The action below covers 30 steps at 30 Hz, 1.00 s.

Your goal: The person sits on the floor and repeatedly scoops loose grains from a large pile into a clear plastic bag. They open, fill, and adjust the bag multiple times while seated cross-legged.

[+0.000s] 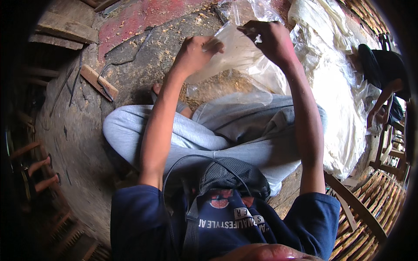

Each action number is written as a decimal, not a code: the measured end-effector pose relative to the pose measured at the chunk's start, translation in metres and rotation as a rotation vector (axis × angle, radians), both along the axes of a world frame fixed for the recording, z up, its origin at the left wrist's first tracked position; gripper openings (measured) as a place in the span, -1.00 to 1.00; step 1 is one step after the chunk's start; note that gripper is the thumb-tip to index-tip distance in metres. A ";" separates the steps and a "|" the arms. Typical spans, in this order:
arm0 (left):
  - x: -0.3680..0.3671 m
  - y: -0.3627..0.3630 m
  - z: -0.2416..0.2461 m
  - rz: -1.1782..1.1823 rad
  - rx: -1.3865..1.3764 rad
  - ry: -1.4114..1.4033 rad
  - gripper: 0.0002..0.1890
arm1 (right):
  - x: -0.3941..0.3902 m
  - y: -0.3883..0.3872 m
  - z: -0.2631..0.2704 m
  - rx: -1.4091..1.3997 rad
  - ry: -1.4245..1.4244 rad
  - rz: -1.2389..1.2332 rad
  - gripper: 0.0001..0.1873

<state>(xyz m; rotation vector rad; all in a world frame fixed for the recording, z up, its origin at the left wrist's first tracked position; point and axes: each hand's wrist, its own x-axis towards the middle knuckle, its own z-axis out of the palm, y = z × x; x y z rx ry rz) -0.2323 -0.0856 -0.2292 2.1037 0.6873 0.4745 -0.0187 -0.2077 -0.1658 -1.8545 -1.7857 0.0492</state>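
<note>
A clear plastic bag [233, 49] is stretched between my two hands above the dusty floor. My left hand [199, 50] pinches its left edge between thumb and fingers. At the upper right, my right hand [269, 39] grips another part of the film with bent fingers. Loose transparent plastic [241, 96] hangs down in front of my crossed legs and rests partly over the grey trousers [209, 130]. What the bag holds, if anything, cannot be made out.
A large heap of whitish plastic sheeting [336, 107] lies to my right, with another person [388, 75] bending beside it. On the left are a wooden block [98, 83] and a black cord [130, 60]. Slatted wooden racks [362, 208] stand at lower right. Crumbs litter the concrete floor [75, 130].
</note>
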 end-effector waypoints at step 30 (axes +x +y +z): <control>-0.029 0.065 -0.035 0.096 0.030 0.246 -0.73 | 0.028 -0.006 0.028 0.167 0.196 -0.250 -0.87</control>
